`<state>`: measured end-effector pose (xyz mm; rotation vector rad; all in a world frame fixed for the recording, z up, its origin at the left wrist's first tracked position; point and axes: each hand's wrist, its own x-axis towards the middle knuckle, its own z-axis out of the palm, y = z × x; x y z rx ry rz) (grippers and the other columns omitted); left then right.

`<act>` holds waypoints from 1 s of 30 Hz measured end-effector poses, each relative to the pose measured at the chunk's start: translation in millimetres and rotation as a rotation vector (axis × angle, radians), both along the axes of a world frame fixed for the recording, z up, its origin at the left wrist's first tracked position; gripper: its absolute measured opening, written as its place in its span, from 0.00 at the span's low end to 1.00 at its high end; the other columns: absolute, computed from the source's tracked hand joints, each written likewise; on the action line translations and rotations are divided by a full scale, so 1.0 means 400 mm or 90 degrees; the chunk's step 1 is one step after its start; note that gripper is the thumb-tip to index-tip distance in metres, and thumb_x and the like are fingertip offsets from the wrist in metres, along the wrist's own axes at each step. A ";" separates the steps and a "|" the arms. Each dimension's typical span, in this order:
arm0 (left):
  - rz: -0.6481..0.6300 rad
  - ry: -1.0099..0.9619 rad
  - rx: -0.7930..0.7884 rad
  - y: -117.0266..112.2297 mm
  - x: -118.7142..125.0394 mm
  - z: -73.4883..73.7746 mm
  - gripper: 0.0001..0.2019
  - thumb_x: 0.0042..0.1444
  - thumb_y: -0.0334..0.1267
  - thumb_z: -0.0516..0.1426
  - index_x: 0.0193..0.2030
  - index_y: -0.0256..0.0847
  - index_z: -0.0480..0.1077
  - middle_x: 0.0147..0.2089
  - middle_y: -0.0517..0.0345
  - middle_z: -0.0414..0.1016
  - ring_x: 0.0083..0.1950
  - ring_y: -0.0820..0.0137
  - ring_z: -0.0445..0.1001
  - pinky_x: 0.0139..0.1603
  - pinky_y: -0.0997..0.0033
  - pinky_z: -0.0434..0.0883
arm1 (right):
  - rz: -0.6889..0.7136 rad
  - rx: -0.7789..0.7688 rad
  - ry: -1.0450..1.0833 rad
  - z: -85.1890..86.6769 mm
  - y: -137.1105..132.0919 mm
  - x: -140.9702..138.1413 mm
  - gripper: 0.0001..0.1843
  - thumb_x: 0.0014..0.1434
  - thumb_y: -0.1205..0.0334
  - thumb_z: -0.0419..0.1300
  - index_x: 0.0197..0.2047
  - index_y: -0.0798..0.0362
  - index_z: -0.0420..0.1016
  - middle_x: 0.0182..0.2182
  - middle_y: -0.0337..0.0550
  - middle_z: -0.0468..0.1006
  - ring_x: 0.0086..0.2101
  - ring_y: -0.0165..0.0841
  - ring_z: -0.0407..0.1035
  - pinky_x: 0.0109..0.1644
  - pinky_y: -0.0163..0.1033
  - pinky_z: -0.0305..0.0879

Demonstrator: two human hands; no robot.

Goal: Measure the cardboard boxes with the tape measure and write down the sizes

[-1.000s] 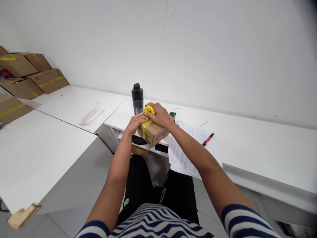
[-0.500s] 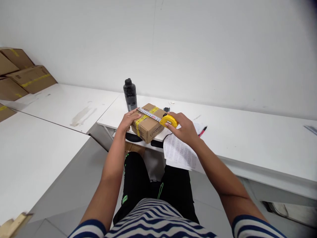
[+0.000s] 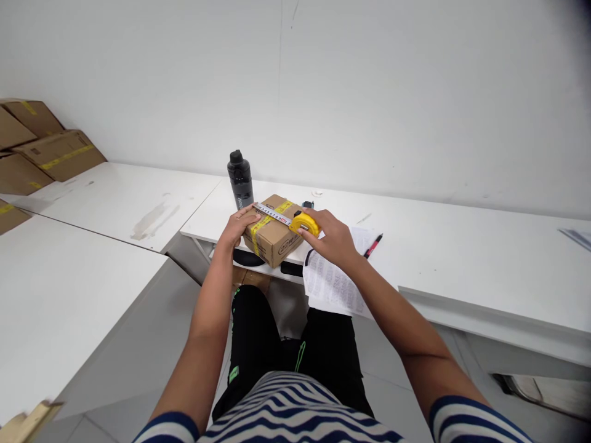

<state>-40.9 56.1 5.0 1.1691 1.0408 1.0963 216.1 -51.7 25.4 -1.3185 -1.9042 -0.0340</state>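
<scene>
A small cardboard box (image 3: 276, 237) with yellow tape over its top rests near the desk's front edge. My left hand (image 3: 239, 227) is closed around the box's left corner, with its fingertips by the end of a pulled-out tape blade (image 3: 273, 213). The white blade lies across the box top. My right hand (image 3: 333, 237) grips the yellow tape measure (image 3: 305, 224) at the box's right edge. Its thumb is in front of the case, and the other fingers are partly hidden behind it.
A dark water bottle (image 3: 240, 180) stands behind the box. Printed sheets (image 3: 335, 283) and a red-and-black pen (image 3: 373, 246) lie to the right, under and beside my right forearm. A small dark object (image 3: 308, 205) sits behind the tape measure. Larger cartons (image 3: 62, 154) are stacked far left.
The tape measure case has shifted left over the box with my right hand, and less blade shows. My left hand stays at the box's corner. The view has tilted slightly.
</scene>
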 end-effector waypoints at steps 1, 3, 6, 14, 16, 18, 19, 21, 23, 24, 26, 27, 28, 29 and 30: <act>0.001 0.001 -0.001 0.000 0.000 0.001 0.39 0.37 0.43 0.72 0.60 0.41 0.72 0.55 0.49 0.79 0.50 0.58 0.78 0.51 0.63 0.74 | -0.004 0.001 -0.004 0.000 0.001 -0.002 0.27 0.65 0.44 0.54 0.61 0.49 0.70 0.49 0.51 0.78 0.44 0.44 0.75 0.46 0.48 0.74; 0.003 0.004 -0.003 0.000 0.001 0.002 0.39 0.37 0.43 0.72 0.60 0.41 0.73 0.54 0.49 0.79 0.50 0.58 0.78 0.51 0.63 0.75 | -0.008 0.001 -0.010 -0.001 0.001 -0.003 0.27 0.65 0.44 0.54 0.61 0.49 0.70 0.49 0.51 0.79 0.44 0.44 0.75 0.46 0.48 0.73; 0.007 0.003 -0.003 0.000 0.003 0.003 0.39 0.36 0.43 0.72 0.59 0.41 0.73 0.54 0.49 0.79 0.51 0.58 0.78 0.51 0.63 0.75 | -0.007 0.001 -0.020 -0.001 0.001 -0.002 0.28 0.65 0.44 0.54 0.62 0.48 0.69 0.50 0.50 0.79 0.44 0.44 0.75 0.46 0.48 0.73; -0.004 -0.003 0.004 0.000 0.000 -0.001 0.38 0.37 0.44 0.71 0.59 0.41 0.73 0.55 0.50 0.79 0.51 0.58 0.78 0.51 0.64 0.74 | 0.005 0.012 -0.037 0.003 0.009 -0.003 0.28 0.65 0.44 0.54 0.63 0.49 0.69 0.50 0.51 0.78 0.46 0.45 0.74 0.46 0.48 0.73; -0.006 -0.007 0.006 0.000 -0.001 -0.004 0.38 0.37 0.44 0.71 0.59 0.41 0.73 0.55 0.49 0.78 0.51 0.58 0.78 0.51 0.64 0.74 | 0.005 0.008 -0.039 0.005 0.013 -0.009 0.28 0.66 0.45 0.53 0.63 0.48 0.68 0.51 0.51 0.78 0.46 0.45 0.73 0.46 0.48 0.72; -0.007 -0.016 0.008 0.001 -0.002 -0.006 0.38 0.37 0.44 0.72 0.59 0.40 0.73 0.55 0.49 0.78 0.50 0.59 0.78 0.51 0.64 0.74 | 0.000 0.004 -0.039 0.007 0.016 -0.014 0.28 0.66 0.45 0.53 0.64 0.48 0.67 0.51 0.51 0.78 0.46 0.45 0.73 0.46 0.48 0.72; -0.008 -0.021 0.010 0.001 -0.002 -0.007 0.38 0.37 0.43 0.72 0.59 0.40 0.73 0.55 0.49 0.78 0.50 0.59 0.78 0.51 0.63 0.74 | -0.004 0.001 -0.040 0.008 0.017 -0.016 0.28 0.66 0.45 0.53 0.64 0.48 0.67 0.50 0.51 0.78 0.46 0.45 0.73 0.46 0.48 0.72; -0.007 -0.026 0.011 0.001 -0.002 -0.007 0.38 0.36 0.43 0.72 0.58 0.40 0.73 0.55 0.49 0.78 0.50 0.59 0.78 0.52 0.62 0.74 | -0.007 -0.004 -0.043 0.009 0.018 -0.019 0.28 0.65 0.44 0.53 0.64 0.48 0.67 0.50 0.51 0.77 0.46 0.45 0.73 0.46 0.48 0.72; -0.006 -0.023 0.009 0.001 -0.001 -0.007 0.39 0.36 0.43 0.72 0.59 0.40 0.73 0.54 0.49 0.79 0.50 0.59 0.78 0.53 0.62 0.74 | -0.008 -0.010 -0.042 0.009 0.015 -0.020 0.28 0.65 0.45 0.53 0.64 0.48 0.66 0.50 0.51 0.77 0.46 0.45 0.73 0.45 0.48 0.73; -0.006 -0.020 0.008 0.001 0.000 -0.006 0.39 0.36 0.43 0.72 0.59 0.40 0.73 0.54 0.49 0.79 0.50 0.59 0.78 0.53 0.61 0.74 | -0.009 -0.016 -0.038 0.008 0.013 -0.020 0.28 0.65 0.45 0.53 0.64 0.48 0.65 0.51 0.50 0.77 0.46 0.45 0.73 0.45 0.48 0.73; -0.009 -0.016 0.012 0.001 0.003 -0.003 0.39 0.36 0.44 0.72 0.59 0.41 0.73 0.54 0.50 0.79 0.50 0.59 0.78 0.53 0.62 0.73 | -0.016 -0.038 -0.030 0.004 0.009 -0.023 0.30 0.64 0.44 0.53 0.65 0.47 0.63 0.52 0.51 0.75 0.46 0.46 0.73 0.43 0.48 0.74; -0.011 -0.012 0.017 0.000 0.003 -0.001 0.39 0.36 0.45 0.72 0.59 0.41 0.73 0.54 0.50 0.79 0.50 0.58 0.78 0.53 0.62 0.73 | -0.020 -0.052 -0.024 0.001 0.007 -0.024 0.31 0.64 0.45 0.54 0.66 0.47 0.62 0.53 0.51 0.74 0.47 0.46 0.72 0.42 0.48 0.74; -0.012 -0.003 0.016 0.000 0.003 0.003 0.39 0.36 0.45 0.72 0.59 0.42 0.72 0.53 0.50 0.79 0.50 0.58 0.78 0.53 0.61 0.73 | -0.023 -0.064 -0.015 -0.004 0.007 -0.025 0.31 0.64 0.45 0.54 0.67 0.47 0.61 0.54 0.52 0.73 0.47 0.47 0.72 0.42 0.48 0.74; -0.006 0.016 0.006 -0.002 0.002 0.006 0.39 0.36 0.46 0.72 0.59 0.42 0.72 0.53 0.49 0.79 0.51 0.57 0.77 0.53 0.60 0.73 | -0.022 -0.071 -0.005 -0.009 0.009 -0.025 0.31 0.64 0.45 0.54 0.67 0.46 0.59 0.54 0.52 0.72 0.49 0.47 0.71 0.42 0.49 0.74; 0.011 0.044 -0.012 -0.005 0.000 0.010 0.39 0.36 0.47 0.72 0.59 0.42 0.72 0.54 0.48 0.79 0.53 0.55 0.76 0.53 0.59 0.72 | -0.019 -0.071 0.010 -0.016 0.013 -0.023 0.31 0.64 0.46 0.54 0.67 0.46 0.59 0.55 0.52 0.71 0.50 0.47 0.71 0.43 0.50 0.74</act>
